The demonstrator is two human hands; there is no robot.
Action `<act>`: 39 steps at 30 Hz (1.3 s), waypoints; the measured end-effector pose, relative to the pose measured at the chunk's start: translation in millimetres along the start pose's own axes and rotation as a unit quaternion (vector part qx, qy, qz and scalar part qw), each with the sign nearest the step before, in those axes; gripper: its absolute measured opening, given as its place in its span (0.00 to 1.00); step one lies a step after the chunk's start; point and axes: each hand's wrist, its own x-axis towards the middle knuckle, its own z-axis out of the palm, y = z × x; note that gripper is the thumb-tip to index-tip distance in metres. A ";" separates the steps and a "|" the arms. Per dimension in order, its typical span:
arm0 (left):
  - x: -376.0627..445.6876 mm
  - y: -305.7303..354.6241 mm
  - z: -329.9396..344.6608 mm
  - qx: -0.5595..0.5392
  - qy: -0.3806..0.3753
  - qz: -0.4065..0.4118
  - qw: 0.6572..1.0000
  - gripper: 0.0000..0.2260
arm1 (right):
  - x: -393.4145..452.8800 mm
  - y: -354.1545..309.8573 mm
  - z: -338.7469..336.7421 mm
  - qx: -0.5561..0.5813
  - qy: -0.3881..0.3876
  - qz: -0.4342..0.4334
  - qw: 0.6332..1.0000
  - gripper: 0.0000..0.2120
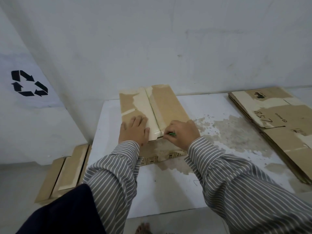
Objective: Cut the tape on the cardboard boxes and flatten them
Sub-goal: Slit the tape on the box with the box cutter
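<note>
The right hand [183, 133] is curling its fingers around a small green cutter [172, 134], only a sliver of which is showing, and is holding the tip at the near end of the taped centre seam [154, 112] of the cardboard box [168, 105]. The left hand [134, 130] is lying flat, fingers straight and spread, pressing on the box's top left flap just beside that seam and gripping nothing.

The seam is running away from the person, its long axis stretching from the hands toward the wall [152, 39]. The right hand is sitting on the line itself and is the nearer one; the left is bracing to one side. A cut would likely have to travel straight along that axis, away from the body, with the left hand keeping clear of the line.

The box is standing closed on the white tabletop [194, 191], directly in front of and under both hands. Flattened cardboard [276, 119] is lying stacked at the tabletop's right edge, well apart from the hands, and more flat boxes [67, 173] are resting on the floor to the left.
</note>
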 end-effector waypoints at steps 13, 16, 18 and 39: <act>-1.6 1.5 0.2 -0.007 0.004 -0.003 1.000 0.22 | 17.0 -10.6 -21.9 -0.164 -0.044 -0.103 0.980 0.10; -2.9 0.8 -0.7 -0.008 0.003 -0.003 1.000 0.23 | 20.6 -12.6 -27.2 -0.191 -0.077 -0.122 0.971 0.08; -3.4 0.8 -0.7 -0.007 0.003 -0.001 1.000 0.23 | 21.8 -12.0 -29.3 -0.203 -0.089 -0.131 0.966 0.07; -2.6 -0.7 -2.2 -0.006 -0.001 0.003 1.000 0.22 | 17.2 31.0 -27.5 -0.173 -0.089 -0.109 0.975 0.07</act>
